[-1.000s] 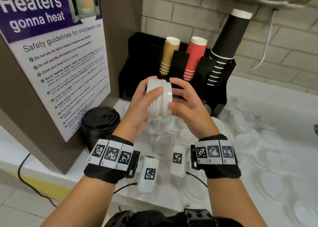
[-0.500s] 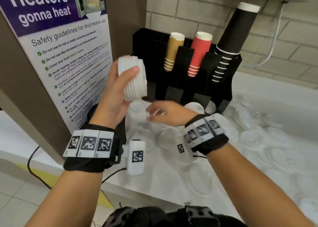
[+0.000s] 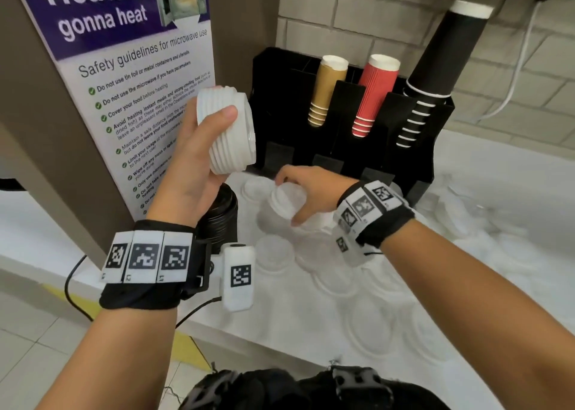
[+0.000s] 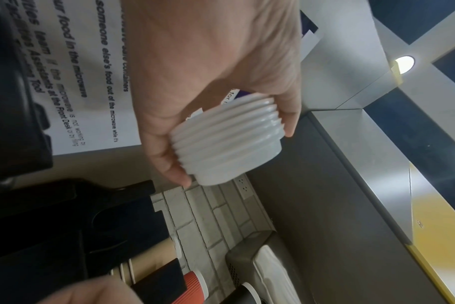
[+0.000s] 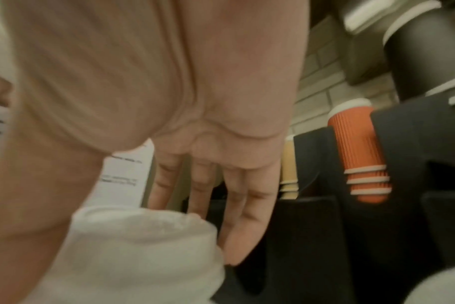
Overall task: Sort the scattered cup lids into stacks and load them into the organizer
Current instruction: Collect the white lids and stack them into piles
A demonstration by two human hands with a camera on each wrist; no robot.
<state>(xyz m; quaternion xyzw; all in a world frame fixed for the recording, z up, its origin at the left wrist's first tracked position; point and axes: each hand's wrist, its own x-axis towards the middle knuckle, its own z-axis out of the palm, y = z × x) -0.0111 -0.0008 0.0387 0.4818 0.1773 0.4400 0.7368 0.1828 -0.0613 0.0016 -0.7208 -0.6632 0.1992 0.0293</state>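
Observation:
My left hand (image 3: 214, 129) grips a stack of several white cup lids (image 3: 231, 135) on its side, raised in front of the poster; the left wrist view shows the stack (image 4: 226, 144) held between thumb and fingers. My right hand (image 3: 306, 191) is low over the counter, its fingers curled round a single white lid (image 3: 284, 201), seen blurred in the right wrist view (image 5: 143, 236). The black organizer (image 3: 280, 104) stands against the brick wall behind both hands, with its left compartments showing dark.
Tan (image 3: 326, 92), red (image 3: 373, 95) and black (image 3: 435, 76) paper cup stacks fill the organizer's right slots. A black lid stack (image 3: 221, 219) sits under my left hand. Several pale lids (image 3: 367, 325) lie scattered over the white counter. The poster panel (image 3: 130, 83) stands at left.
My right hand let go of the lid stack and dropped to the counter, closing on a single lid. My left hand carried the stack up and to the left.

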